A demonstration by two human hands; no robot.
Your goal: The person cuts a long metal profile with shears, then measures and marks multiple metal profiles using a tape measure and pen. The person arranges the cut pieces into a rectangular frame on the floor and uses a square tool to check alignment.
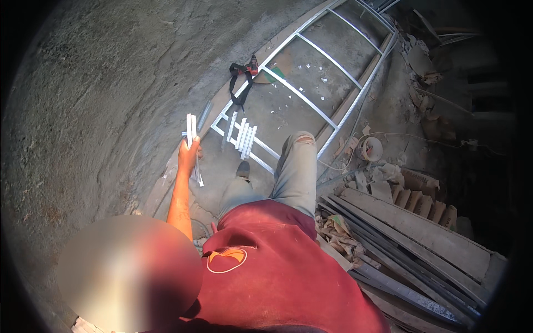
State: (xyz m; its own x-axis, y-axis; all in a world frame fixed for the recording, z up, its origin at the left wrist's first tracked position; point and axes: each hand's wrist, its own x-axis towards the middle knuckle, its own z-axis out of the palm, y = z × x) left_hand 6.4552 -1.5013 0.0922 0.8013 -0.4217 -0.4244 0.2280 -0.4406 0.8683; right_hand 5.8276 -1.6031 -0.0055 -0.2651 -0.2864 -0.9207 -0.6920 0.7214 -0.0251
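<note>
My left hand (190, 154) reaches out at the left beside the rough wall, closed around a few short lengths of silvery metal profile (191, 125). Their ends stick out above and below the fist. To the right of the hand, several similar short metal pieces (244, 136) lie side by side across the near end of a long ladder-like metal frame (300, 93) on the ground. Its rails run away toward the far right, joined by crossbars. I do not see my right hand.
A red and black cordless drill (252, 66) with a black strap lies by the frame's left rail. Small white scraps dot the floor inside the frame. A white bucket (371, 149) and a cable are on the right. Long boards and metal profiles (411, 250) are piled at lower right.
</note>
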